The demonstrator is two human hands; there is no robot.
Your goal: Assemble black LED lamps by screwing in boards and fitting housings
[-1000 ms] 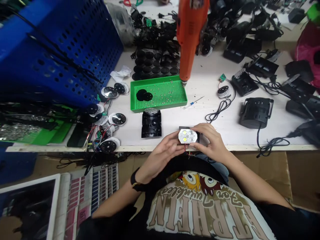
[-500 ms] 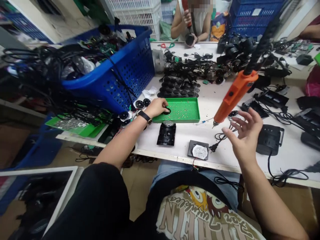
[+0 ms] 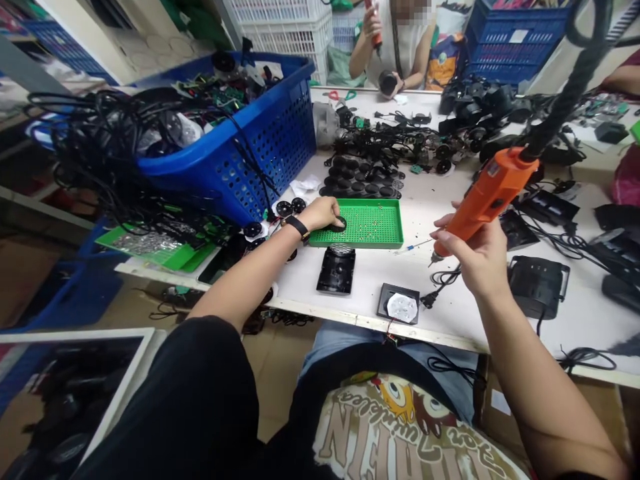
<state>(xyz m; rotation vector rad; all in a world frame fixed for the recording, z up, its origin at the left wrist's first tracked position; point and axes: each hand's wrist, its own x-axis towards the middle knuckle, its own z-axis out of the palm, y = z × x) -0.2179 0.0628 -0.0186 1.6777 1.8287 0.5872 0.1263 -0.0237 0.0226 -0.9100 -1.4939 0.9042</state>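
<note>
My left hand (image 3: pixel 324 215) pinches a small round black part (image 3: pixel 340 224) over the left end of a green perforated tray (image 3: pixel 401 227), where small screws are scattered. The fingers of my right hand (image 3: pixel 473 250) are wrapped round an orange electric screwdriver (image 3: pixel 487 193), which hangs from a dark cord with its tip pointing down. Just below the tray lies an open black housing (image 3: pixel 336 272). A square black part (image 3: pixel 384 293) with a white LED disc (image 3: pixel 403 308) rests near the table's front edge. Between the tray and the screwdriver lies a thin blue-tipped tool (image 3: pixel 411 248).
A blue basket (image 3: pixel 270 143) heaped with cables and parts stands at the left. Behind the tray are black discs (image 3: pixel 357 179) and tangled wires. Black lamp bodies (image 3: pixel 537 285) crowd the right side. Across the table a person (image 3: pixel 400 50) holds another orange screwdriver.
My right hand has closed round the hanging screwdriver, which it was reaching beside before. My left hand has stayed at the tray with the black part. The view has shifted slightly.
</note>
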